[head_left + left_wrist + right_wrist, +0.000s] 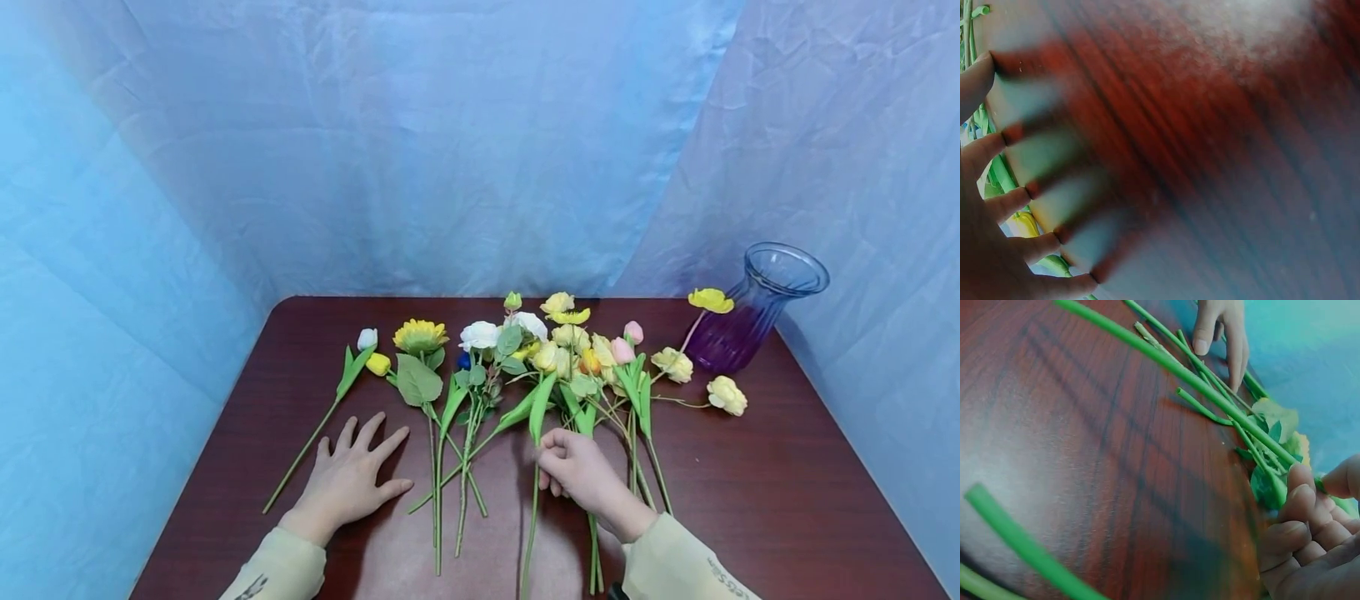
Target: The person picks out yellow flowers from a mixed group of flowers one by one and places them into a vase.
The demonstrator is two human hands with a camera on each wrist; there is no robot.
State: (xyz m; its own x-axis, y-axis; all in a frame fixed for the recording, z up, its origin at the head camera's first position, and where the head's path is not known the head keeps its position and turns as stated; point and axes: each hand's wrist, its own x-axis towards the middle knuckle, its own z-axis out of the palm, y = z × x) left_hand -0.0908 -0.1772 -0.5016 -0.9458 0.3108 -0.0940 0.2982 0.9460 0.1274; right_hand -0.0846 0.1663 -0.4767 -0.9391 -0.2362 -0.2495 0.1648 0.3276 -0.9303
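My right hand (576, 473) pinches the green stem of a long-leaved artificial flower (531, 525) between thumb and curled fingers. In the right wrist view, that stem (1210, 394) slants over the tabletop from the fingers. Which bloom it carries is hard to tell among the crowded heads. My left hand (351, 479) rests on the table with its fingers spread, holding nothing. It lies between a white tulip (367, 339) with a long stem and a sunflower (420, 337). A yellow tulip (378, 364) lies just beyond the left fingertips.
A blue-purple glass vase (738, 321) stands at the back right. White roses (480, 335), pale yellow flowers (572, 337) and pink tulips (623, 350) lie across the middle of the dark wooden table (795, 500). Blue cloth (450, 150) hangs behind and at the sides.
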